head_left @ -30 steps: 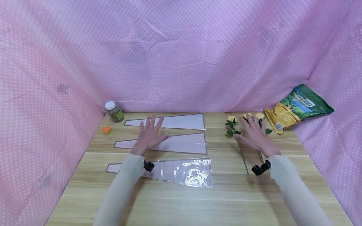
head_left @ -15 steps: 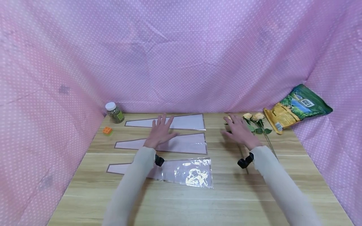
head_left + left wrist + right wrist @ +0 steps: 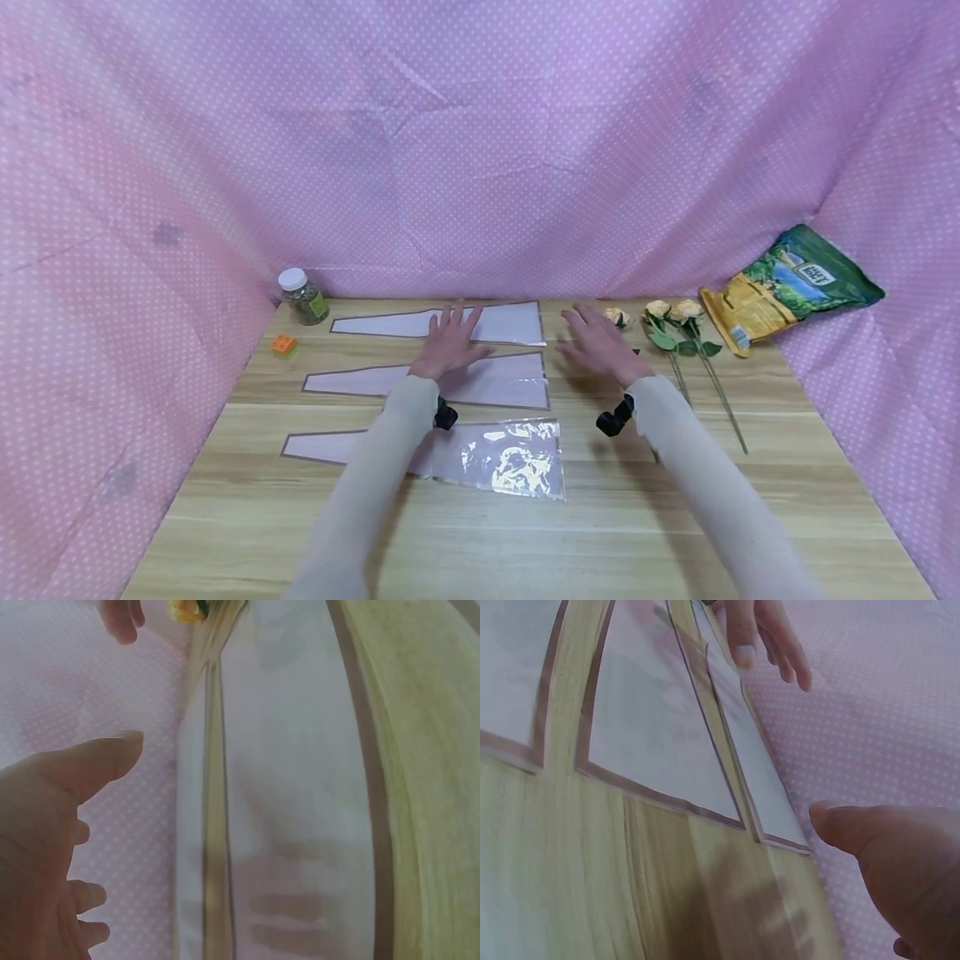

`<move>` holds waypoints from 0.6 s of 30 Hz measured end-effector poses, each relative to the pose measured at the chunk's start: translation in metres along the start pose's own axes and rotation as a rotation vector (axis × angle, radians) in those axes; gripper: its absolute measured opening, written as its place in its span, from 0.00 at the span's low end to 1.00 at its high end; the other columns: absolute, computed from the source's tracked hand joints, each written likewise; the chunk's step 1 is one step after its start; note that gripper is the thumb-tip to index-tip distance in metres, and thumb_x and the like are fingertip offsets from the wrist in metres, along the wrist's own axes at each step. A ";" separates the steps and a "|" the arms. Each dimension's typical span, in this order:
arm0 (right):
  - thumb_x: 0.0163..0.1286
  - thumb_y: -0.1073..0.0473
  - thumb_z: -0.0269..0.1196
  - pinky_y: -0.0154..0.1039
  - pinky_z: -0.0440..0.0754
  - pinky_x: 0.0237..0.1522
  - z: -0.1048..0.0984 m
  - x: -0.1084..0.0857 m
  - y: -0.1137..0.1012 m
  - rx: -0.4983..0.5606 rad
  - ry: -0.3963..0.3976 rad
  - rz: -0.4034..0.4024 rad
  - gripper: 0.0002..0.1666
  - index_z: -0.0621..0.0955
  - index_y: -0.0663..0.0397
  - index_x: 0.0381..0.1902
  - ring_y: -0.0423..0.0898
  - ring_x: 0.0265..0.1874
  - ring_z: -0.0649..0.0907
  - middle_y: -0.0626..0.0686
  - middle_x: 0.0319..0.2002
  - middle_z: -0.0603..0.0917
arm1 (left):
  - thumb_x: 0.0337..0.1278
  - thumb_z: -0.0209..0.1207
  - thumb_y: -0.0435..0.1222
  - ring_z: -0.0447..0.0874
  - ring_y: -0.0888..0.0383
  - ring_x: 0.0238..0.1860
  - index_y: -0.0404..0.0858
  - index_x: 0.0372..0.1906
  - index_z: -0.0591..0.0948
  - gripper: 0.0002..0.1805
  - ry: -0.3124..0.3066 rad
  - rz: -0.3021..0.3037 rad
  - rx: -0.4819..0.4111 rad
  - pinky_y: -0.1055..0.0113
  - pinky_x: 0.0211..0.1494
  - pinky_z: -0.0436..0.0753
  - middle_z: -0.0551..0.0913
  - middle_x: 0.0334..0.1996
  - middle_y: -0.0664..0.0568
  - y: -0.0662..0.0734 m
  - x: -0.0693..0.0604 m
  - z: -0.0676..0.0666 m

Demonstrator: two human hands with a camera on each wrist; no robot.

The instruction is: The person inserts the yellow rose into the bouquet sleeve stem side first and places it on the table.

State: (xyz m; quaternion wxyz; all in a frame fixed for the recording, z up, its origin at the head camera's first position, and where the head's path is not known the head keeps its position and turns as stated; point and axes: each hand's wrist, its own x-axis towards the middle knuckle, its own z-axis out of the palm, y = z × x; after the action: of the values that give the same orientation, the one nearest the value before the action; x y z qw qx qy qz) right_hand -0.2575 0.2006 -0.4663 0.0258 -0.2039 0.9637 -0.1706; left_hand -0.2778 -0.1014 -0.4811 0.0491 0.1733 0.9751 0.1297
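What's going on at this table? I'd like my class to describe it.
Someone's left hand hovers over the flat sheets, fingers spread. Their right hand hovers over the wooden table beside them, partly hiding one of three flowers from above. Neither hand grips anything. A jar and toy block sit at the left, a bag at the right.

beyond the table's [image 3: 487, 550] far edge, the cloth [image 3: 480, 150] is pink with small white dots; the table is pale, streaky wood. the tapered sheets [image 3: 487, 446] are whitish with brownish borders, the nearest shining silvery white. by the far left corner, a jar [image 3: 303, 303] has a white lid [image 3: 292, 279] and green label [image 3: 318, 306], a block [image 3: 283, 343] is orange over green. towards the far right corner, creamy yellow roses [image 3: 657, 309] have green leaves [image 3: 663, 340], and a bag [image 3: 802, 287] is green, blue and yellow.
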 end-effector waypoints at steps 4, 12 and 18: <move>0.73 0.45 0.59 0.67 0.53 0.75 0.009 0.008 -0.002 -0.014 -0.005 -0.019 0.41 0.61 0.61 0.75 0.68 0.76 0.57 0.71 0.76 0.57 | 0.64 0.52 0.63 0.43 0.34 0.81 0.47 0.80 0.51 0.47 -0.022 0.000 -0.024 0.36 0.79 0.46 0.47 0.81 0.36 0.003 0.007 0.005; 0.73 0.47 0.59 0.63 0.57 0.75 0.018 0.020 -0.006 -0.027 -0.037 -0.017 0.41 0.61 0.63 0.75 0.68 0.75 0.61 0.71 0.75 0.58 | 0.64 0.52 0.62 0.41 0.34 0.81 0.46 0.81 0.51 0.48 -0.075 -0.027 -0.041 0.37 0.80 0.45 0.46 0.81 0.37 0.009 0.018 0.007; 0.74 0.47 0.57 0.62 0.58 0.76 0.023 0.024 -0.006 0.001 -0.058 0.018 0.40 0.61 0.63 0.74 0.68 0.75 0.61 0.71 0.75 0.58 | 0.65 0.55 0.60 0.41 0.36 0.81 0.48 0.81 0.49 0.47 -0.102 -0.047 -0.017 0.39 0.81 0.46 0.45 0.81 0.39 0.013 0.026 0.011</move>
State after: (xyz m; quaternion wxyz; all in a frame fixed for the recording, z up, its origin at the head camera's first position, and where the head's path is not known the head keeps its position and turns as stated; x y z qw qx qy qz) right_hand -0.2744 0.1785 -0.4853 0.0555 -0.2002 0.9642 -0.1647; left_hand -0.2964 -0.0777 -0.4898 0.1030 0.1562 0.9740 0.1278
